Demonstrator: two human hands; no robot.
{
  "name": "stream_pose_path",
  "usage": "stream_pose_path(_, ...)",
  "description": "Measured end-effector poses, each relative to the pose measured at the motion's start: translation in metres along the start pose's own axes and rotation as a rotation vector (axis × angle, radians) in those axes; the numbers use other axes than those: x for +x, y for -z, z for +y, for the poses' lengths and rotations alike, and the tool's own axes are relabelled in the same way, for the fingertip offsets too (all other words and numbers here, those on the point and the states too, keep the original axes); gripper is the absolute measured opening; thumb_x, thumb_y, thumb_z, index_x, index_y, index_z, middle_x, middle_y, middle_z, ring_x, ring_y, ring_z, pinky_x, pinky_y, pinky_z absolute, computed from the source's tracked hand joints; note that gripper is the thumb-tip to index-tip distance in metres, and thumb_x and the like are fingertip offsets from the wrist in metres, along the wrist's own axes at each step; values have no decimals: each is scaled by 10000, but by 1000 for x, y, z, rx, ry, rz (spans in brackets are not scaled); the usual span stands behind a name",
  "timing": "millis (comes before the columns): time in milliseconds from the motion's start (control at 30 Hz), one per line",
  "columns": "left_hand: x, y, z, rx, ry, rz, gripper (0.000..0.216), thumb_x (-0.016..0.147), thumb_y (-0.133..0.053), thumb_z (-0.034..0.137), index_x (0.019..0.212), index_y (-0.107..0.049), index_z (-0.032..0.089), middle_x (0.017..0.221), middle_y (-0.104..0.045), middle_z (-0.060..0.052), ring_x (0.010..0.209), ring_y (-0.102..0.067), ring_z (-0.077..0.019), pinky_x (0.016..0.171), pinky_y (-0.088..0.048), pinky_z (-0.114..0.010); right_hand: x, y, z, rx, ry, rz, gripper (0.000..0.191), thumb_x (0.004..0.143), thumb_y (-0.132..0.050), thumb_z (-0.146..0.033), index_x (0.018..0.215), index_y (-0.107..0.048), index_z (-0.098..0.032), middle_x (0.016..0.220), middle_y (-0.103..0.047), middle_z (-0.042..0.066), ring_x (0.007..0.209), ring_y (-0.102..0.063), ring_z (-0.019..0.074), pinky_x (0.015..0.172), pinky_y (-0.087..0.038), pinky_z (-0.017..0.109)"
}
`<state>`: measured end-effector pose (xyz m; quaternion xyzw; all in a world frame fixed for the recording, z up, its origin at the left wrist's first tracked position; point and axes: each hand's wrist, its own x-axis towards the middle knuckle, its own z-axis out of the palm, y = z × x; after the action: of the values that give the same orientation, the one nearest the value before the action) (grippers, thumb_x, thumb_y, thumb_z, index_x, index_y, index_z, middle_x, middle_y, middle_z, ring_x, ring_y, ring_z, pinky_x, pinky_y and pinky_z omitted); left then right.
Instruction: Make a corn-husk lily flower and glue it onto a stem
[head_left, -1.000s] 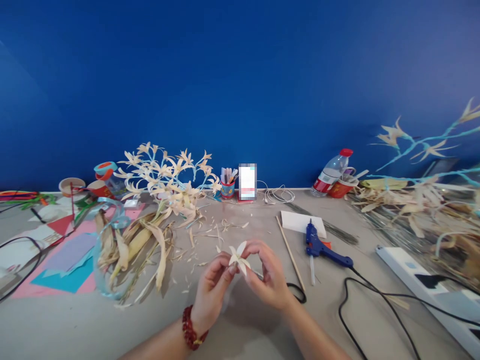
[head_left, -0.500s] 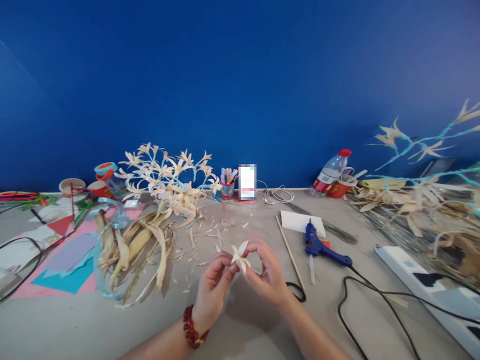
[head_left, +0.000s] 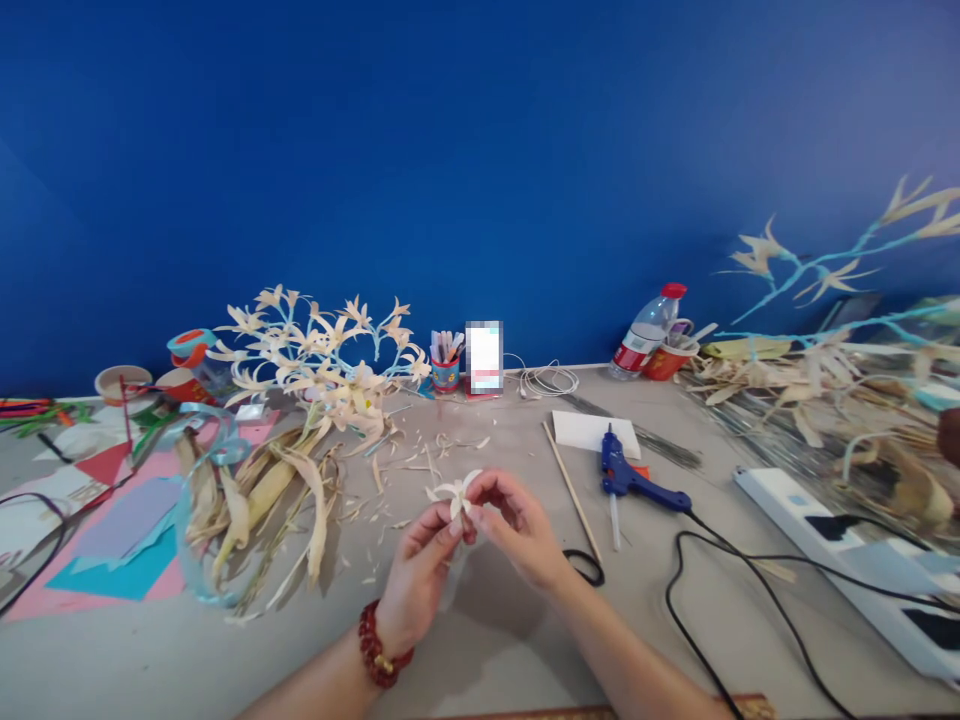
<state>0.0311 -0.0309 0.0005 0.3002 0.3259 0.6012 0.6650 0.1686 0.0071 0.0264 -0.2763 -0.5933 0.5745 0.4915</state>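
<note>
A small cream-white husk flower point(head_left: 457, 490) with several narrow petals is pinched between my two hands above the table's middle. My left hand point(head_left: 421, 562), with a red bead bracelet at the wrist, grips the flower's lower side between thumb and fingers. From the other side my right hand point(head_left: 519, 527) closes thumb and fingertips on it. The flower's base is hidden by the fingers. Dry corn husks point(head_left: 259, 490) lie left of my hands, with husk scraps beyond. Right of my hands are a thin wooden stick point(head_left: 574, 495) and a blue hot glue gun point(head_left: 637, 478).
Finished husk flowers on blue stems point(head_left: 322, 350) stand back left. A pen cup point(head_left: 445, 368), a phone point(head_left: 484, 355) and a plastic bottle point(head_left: 646, 335) line the blue wall. Black cables run past a white power strip point(head_left: 840, 570); coloured paper point(head_left: 120, 555) lies left.
The flower has tilted in my fingers, its petals now pointing more upward and left. My right fingers have come closer in around it. The whole view has shifted slightly.
</note>
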Motion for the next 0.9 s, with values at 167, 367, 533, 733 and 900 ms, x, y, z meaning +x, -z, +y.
stream_pose_path(167,1,1,-1,-70,44,-19,39,773,-699,194,806,-699,173,717,-636,-6,710,-563,-104,710,-434,-214,0,1,0,-49,17,2,110,838,-611,-272,884,-568,-183,746,-576,3,635,-560,128,641,-472,266)
stream_pose_path(367,0,2,-3,-41,28,-43,42,776,-697,187,815,-698,171,738,-642,-13,720,-568,-110,719,-433,-222,-1,3,-3,-167,77,9,74,819,-594,-255,830,-569,-186,741,-567,6,685,-548,141,663,-457,261)
stream_pose_path(533,-2,0,-2,46,-15,-44,27,784,-693,208,788,-697,182,746,-640,-10,732,-561,-109,714,-427,-210,-2,3,-6,-271,137,23,38,804,-569,-218,783,-559,-189,726,-551,-6,692,-531,138,672,-435,250)
stream_pose_path(733,-3,0,-3,117,-57,-23,60,774,-704,244,779,-698,184,776,-651,-19,748,-566,-121,715,-441,-217,-1,2,-9,-326,184,22,17,791,-557,-193,775,-559,-188,728,-554,-9,694,-529,138,672,-422,242)
stream_pose_path(900,-2,4,-7,176,-119,-7,69,778,-696,257,764,-697,190,813,-655,-19,808,-582,-140,758,-449,-233,-2,1,-9,-343,186,20,43,799,-568,-216,770,-574,-184,740,-559,3,700,-535,150,685,-422,261)
